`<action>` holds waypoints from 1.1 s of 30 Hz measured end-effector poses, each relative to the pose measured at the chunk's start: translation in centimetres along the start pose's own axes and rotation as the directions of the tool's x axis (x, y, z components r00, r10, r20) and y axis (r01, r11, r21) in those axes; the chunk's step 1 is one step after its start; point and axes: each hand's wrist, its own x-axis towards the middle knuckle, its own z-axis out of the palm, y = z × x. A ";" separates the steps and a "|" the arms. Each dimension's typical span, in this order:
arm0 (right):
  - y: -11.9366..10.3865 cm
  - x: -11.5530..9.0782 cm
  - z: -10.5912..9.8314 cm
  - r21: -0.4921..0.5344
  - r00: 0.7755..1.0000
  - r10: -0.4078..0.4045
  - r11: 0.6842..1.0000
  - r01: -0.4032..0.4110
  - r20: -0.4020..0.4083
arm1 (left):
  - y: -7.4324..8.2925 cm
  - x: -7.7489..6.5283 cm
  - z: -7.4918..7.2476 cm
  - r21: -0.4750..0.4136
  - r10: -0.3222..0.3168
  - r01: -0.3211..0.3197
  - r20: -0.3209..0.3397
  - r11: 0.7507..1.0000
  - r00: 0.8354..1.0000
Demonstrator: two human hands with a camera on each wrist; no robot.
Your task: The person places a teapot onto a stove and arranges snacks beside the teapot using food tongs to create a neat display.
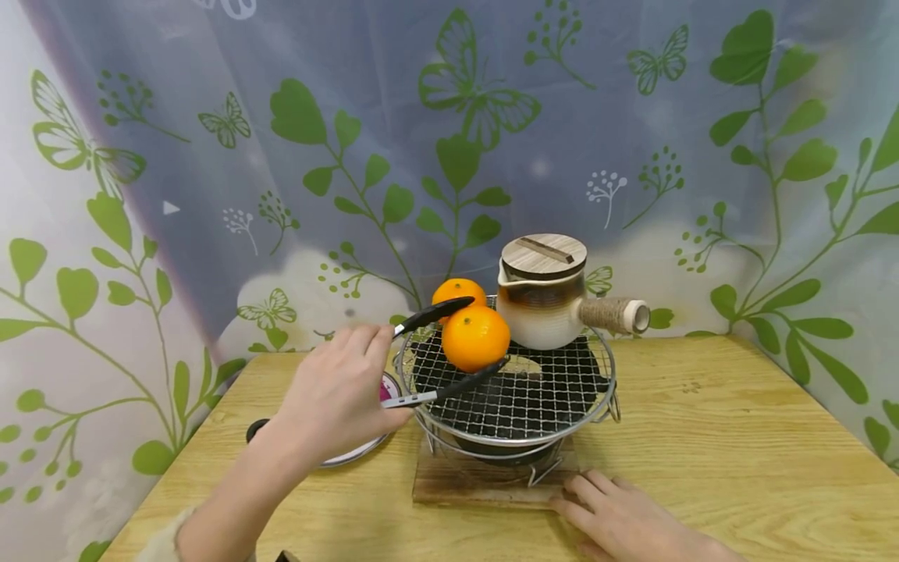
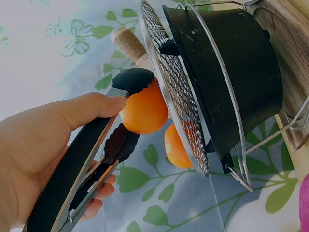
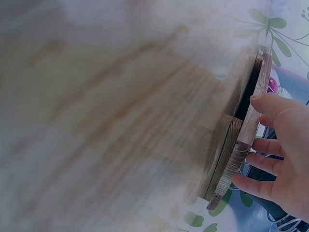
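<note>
My left hand (image 1: 344, 382) grips a pair of tongs (image 2: 72, 169), thumb on one arm and fingers behind the other. The tongs' black tips (image 1: 485, 375) stand on either side of the nearer orange (image 1: 476, 338); one tip overlaps it in the left wrist view. This orange is at the left of the round wire grill (image 1: 527, 406); whether it touches the mesh cannot be told. Behind it sits a second orange (image 1: 456, 290). My right hand (image 1: 625, 519) rests with relaxed fingers at the front right corner of the wooden board (image 1: 485, 488) under the stove.
A cream and brown pot (image 1: 541, 312) with a wooden lid stands on the grill's back right, its twine-wrapped handle (image 1: 607, 314) sticking out rightward. Left of the stove (image 2: 231, 72), a plate (image 1: 358, 453) holding something pink is partly behind my left hand. A patterned cloth (image 1: 393, 117) hangs behind the table.
</note>
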 end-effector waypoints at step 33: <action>0.3 0.0 -0.4 -0.007 0.998 -0.018 1.000 0.018 0.063 | 3.9 2.3 0.1 0.014 0.213 -0.213 -0.040 0.977 0.976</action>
